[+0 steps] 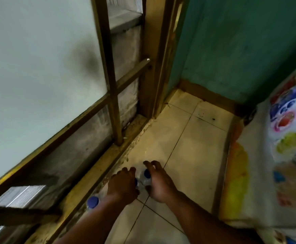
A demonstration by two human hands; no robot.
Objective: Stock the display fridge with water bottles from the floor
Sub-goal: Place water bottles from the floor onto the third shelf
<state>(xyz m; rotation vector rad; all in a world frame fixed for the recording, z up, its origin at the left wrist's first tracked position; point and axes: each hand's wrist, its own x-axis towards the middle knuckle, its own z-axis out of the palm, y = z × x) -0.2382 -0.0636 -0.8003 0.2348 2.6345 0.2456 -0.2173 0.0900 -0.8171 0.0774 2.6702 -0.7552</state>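
Several clear water bottles with blue caps stand on the tiled floor beside a wooden sill. My left hand (122,185) reaches down over one bottle, whose cap (136,181) peeks out at the hand's right edge, and the fingers curl around its top. My right hand (159,184) wraps a second water bottle (146,175) between thumb and fingers, with the blue cap showing. A third water bottle (93,202) stands nearer to me, partly hidden under my left forearm. No display fridge is clearly in view.
A wooden-framed frosted-glass partition (112,88) runs along the left, with its sill (97,175) right next to the bottles. A green wall (240,50) closes the far corner. On the right stands a white object with colourful printed pictures (284,138). Cream floor tiles (196,138) lie between.
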